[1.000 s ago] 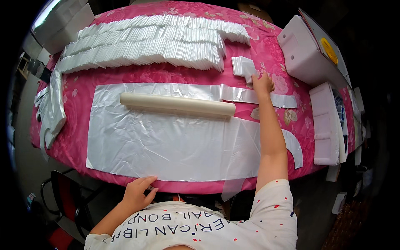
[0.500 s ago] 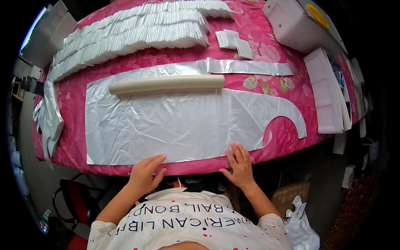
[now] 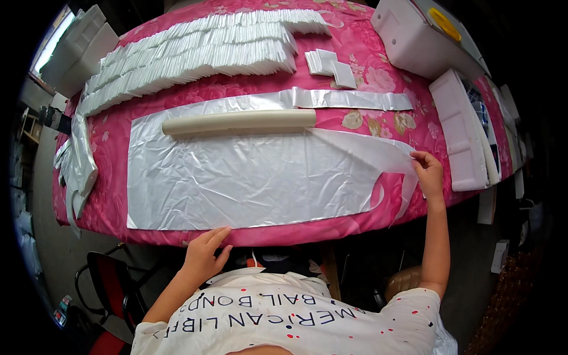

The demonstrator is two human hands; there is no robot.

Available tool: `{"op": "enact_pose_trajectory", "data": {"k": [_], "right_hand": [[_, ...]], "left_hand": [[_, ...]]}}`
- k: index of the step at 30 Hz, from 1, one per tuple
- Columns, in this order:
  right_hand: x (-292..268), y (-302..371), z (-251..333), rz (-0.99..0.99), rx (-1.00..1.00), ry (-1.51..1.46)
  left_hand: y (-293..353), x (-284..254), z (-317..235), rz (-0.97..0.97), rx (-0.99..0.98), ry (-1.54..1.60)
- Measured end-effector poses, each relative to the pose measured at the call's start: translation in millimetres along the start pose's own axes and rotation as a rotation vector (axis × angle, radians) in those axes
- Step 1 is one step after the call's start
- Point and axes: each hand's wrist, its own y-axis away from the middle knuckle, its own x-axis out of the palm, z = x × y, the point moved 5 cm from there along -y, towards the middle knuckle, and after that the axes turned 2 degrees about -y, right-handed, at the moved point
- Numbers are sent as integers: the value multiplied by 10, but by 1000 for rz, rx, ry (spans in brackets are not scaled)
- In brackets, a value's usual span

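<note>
A thin white plastic apron lies spread across the table, its curved cut-out toward the right. My right hand pinches the apron's narrow far-right end between thumb and fingers, and the film there lifts into a soft sheer fold. Fingers stretched out and apart, my left hand rests at the apron's near edge and holds nothing. Across the upper part of the apron lies a long beige tube. Behind the tube a folded silvery-white plastic strip extends to the right.
Long rows of folded white packets fill the far left, with a few loose packets beside them. White foam boxes stand at the right. More white plastic hangs over the left edge of the pink floral tablecloth.
My right hand has moved right and away from the near edge and taken hold of the apron's right end, pulling up its top layer. My left hand stays nearly in place.
</note>
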Motion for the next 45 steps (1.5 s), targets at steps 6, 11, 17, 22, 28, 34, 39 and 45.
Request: {"op": "enact_pose_trajectory", "data": {"k": [6,11,17,22,28,34,39,45], "right_hand": [[197,14,695,-334,-220,281],[1796,1000,1253,336,-568,62],[2003,790,950,413,-595,321],[1219,287,176,183,-454,479],[89,217,-795,-153,265,835],[305,461,-280,-186,18,938],[681,316,-140,-19,-164,442],[297,152,-751,-169,-139,611]], "left_hand": [[-284,-56,19,-21,64,-137],[-1015,-159,-5,-94,191,-126],[-1922,-30,200,-286,295,-340],[-2164,-45,493,-183,196,-425],[-1930,-14,306,88,358,-385],[-1550,283,-79,211,591,-486],[-1391,565,-358,297,621,-477],[-1396,694,-449,292,641,-537]]}}
